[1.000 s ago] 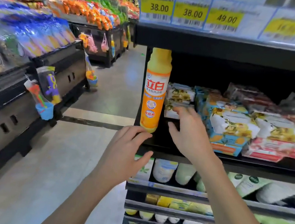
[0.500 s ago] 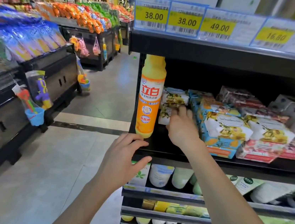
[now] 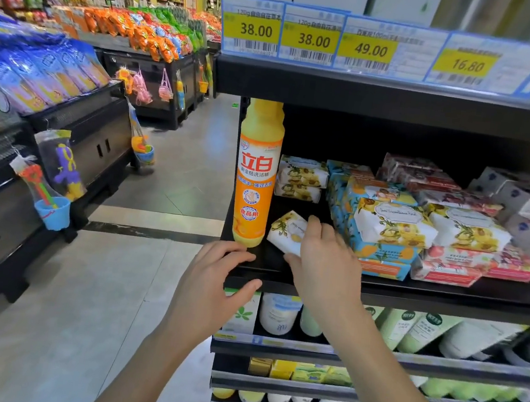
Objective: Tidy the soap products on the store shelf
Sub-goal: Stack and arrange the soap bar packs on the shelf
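The right hand [image 3: 326,265] is pinching the tilted soap bar [image 3: 286,232] at the orange bottle's [image 3: 255,179] three o'clock on the shelf [image 3: 445,295]; it is probably handling light, rigid and slick-wrapped, gripping best across its edges; the left hand [image 3: 210,284] is resting with released fingers.

Yellow paper price labels [image 3: 313,39] in a row overhead. Orange and green snack bags [image 3: 137,31] heaped across the aisle. Blue plastic toy bucket [image 3: 53,213] hangs on black metal display bin [image 3: 98,133]. Grey tiled floor [image 3: 78,295].

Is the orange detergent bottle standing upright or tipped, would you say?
Upright: the bottle stands on its base on the shelf, label text level.
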`<state>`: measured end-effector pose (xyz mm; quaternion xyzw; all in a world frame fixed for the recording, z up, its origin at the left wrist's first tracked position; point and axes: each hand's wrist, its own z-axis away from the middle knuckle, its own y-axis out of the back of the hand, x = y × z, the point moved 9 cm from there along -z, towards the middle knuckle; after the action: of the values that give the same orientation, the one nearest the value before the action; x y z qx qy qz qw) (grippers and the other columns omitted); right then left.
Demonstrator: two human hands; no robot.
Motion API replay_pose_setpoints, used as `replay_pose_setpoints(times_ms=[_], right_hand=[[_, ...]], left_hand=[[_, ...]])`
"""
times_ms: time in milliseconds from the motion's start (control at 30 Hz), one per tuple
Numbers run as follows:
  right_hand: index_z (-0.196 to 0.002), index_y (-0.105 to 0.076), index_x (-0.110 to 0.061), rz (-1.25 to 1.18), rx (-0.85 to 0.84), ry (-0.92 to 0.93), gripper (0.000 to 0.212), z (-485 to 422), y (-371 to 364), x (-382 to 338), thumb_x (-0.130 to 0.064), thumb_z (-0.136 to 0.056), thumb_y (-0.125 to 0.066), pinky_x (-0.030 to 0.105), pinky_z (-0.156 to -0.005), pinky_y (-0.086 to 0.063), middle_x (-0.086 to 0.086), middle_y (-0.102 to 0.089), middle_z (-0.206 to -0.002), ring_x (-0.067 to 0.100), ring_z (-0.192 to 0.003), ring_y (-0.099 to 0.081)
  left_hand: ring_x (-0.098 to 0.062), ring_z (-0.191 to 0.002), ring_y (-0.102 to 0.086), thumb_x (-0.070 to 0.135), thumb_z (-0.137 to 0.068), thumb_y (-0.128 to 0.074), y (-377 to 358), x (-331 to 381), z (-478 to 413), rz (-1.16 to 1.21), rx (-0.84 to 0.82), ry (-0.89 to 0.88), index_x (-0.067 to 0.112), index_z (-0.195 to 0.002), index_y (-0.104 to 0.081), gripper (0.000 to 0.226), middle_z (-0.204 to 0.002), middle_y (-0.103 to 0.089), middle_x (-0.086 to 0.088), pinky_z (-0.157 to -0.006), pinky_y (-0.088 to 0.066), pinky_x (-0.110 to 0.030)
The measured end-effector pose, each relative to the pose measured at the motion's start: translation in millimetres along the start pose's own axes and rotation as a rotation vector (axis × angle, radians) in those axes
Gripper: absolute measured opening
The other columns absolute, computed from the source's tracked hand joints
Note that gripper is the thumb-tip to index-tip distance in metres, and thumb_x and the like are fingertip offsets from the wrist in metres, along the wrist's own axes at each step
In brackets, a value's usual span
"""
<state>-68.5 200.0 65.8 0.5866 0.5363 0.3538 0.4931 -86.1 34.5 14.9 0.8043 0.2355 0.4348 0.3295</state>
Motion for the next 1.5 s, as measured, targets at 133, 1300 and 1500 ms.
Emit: replay_pose_setpoints(times_ms=[133,1300,1500], right_hand=[[-0.159,-0.021,-0.015,-0.115,-0.020,0.017,0.082,22.3,5.2,4.0,-0.048,-0.097,-0.064,0.033,-0.104,-0.043,0.002,-0.043,-0.153,0.022,-0.140,-0.043],[-0.117,-0.070,-0.015,-1.673,-0.150,-0.151,0.040,57.1,-17.1,40.5,-0.025,-0.078,-0.075,0.031,-0.088,-0.059,0.005,-0.078,-0.112,0.023,-0.107,-0.073],[-0.123,-0.068,-0.015,-1.694,-0.143,-0.131,0.044,57.4,-17.6,43.9,-0.016,-0.080,-0.077,0.034,-0.092,-0.056,0.006,-0.075,-0.118,0.024,-0.113,-0.070]], left_hand=[[0.004,-0.124,-0.042,0.037,-0.090,-0.075,0.6,-0.8,3.5,0.031,0.016,0.013,0.027,-0.129,-0.068,0.040,-0.135,-0.059,0.013,-0.096,-0.029,-0.008],[-0.026,-0.116,-0.070,0.025,-0.080,-0.078,-8.7,27.8,20.2,1.115,-0.023,0.426,0.012,-0.134,-0.062,0.057,-0.122,-0.075,-0.006,-0.103,-0.052,-0.048],[-0.022,-0.116,-0.070,0.021,-0.078,-0.072,-7.6,31.4,18.9,1.079,-0.046,0.409,0.017,-0.131,-0.062,0.055,-0.121,-0.075,-0.002,-0.100,-0.054,-0.043]])
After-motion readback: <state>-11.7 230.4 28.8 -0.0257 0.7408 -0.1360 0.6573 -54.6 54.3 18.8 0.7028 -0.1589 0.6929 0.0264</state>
